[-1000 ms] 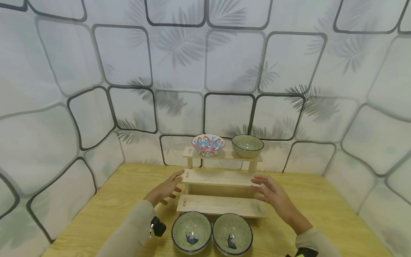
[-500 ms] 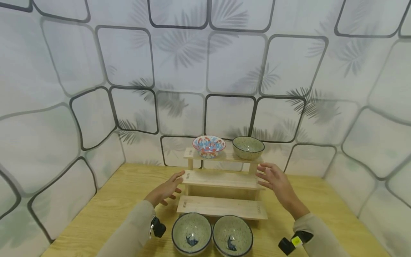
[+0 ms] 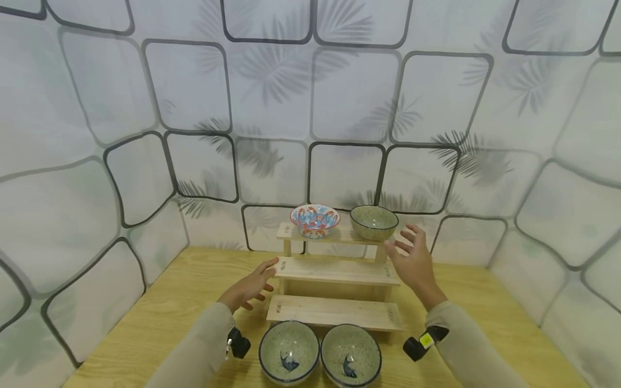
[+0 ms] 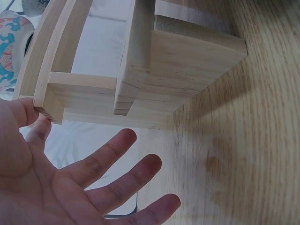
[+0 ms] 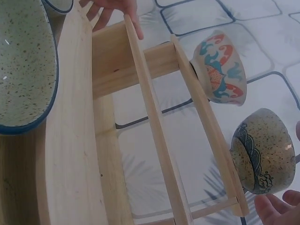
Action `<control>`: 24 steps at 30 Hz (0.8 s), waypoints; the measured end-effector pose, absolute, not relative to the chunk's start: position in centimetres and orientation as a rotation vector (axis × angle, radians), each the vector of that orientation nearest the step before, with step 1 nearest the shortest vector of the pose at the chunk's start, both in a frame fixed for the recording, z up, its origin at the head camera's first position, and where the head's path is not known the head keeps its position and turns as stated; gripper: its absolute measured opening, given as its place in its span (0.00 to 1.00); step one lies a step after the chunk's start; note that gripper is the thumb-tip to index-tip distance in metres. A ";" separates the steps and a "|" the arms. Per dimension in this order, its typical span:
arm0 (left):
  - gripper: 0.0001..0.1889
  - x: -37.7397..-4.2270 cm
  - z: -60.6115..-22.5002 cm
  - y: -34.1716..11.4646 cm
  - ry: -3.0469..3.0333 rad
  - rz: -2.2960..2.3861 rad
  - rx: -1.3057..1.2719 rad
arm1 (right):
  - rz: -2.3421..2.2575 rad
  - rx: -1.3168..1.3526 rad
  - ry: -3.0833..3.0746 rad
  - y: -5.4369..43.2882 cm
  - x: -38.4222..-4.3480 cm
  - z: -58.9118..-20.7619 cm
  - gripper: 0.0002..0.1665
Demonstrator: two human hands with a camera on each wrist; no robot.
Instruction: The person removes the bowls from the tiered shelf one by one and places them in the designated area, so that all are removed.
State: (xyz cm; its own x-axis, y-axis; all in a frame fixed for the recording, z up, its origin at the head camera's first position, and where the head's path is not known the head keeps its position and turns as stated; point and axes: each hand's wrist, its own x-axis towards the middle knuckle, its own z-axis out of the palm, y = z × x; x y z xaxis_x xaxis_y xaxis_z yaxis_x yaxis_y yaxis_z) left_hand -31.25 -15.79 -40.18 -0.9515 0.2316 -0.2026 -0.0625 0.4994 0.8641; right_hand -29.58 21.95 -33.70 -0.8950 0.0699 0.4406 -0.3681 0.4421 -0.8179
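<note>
A three-step wooden shelf stand (image 3: pixel 339 269) stands on the table. My left hand (image 3: pixel 249 288) is at its left end, thumb and index finger pinching the corner of the middle board and the other fingers spread apart. My right hand (image 3: pixel 414 264) is raised beside the top board's right end, fingers loosely bent and holding nothing. Right by its fingertips sits a speckled green bowl (image 3: pixel 374 223) with a dark rim; the right wrist view shows fingers (image 5: pixel 276 208) near the bowl's side. A red-and-blue patterned bowl (image 3: pixel 315 218) sits to its left on the same board.
Two more speckled green bowls, a left one (image 3: pixel 289 345) and a right one (image 3: pixel 351 350), each with a blue fish inside, stand side by side before the stand. The wood-grain table (image 3: pixel 160 318) meets patterned cloth walls (image 3: pixel 271 108) at the back and sides.
My right hand has risen from the middle board's right end, up to beside the green bowl on the top board. My left hand has stayed at the stand's left end.
</note>
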 end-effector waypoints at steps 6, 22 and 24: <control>0.31 -31.4 -40.6 -15.6 2.441 1.436 0.151 | 1.380 0.211 -2.305 21.6 -30.3 -33.7 0.47; 0.31 -31.3 -40.4 -15.9 2.455 1.436 0.145 | 1.319 0.237 -2.317 20.1 -32.7 -34.0 0.44; 0.31 -31.4 -40.3 -15.9 2.458 1.432 0.139 | 1.309 0.223 -2.298 19.9 -32.8 -33.9 0.40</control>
State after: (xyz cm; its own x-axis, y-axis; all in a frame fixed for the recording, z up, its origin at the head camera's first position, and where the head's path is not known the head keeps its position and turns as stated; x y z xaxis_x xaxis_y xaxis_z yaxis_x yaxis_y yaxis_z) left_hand -31.41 -15.87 -40.32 -0.9525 0.2280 -0.2018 -0.0632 0.5003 0.8635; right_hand -32.79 19.91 -33.94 -0.8702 0.0942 0.4836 -0.3680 0.5285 -0.7651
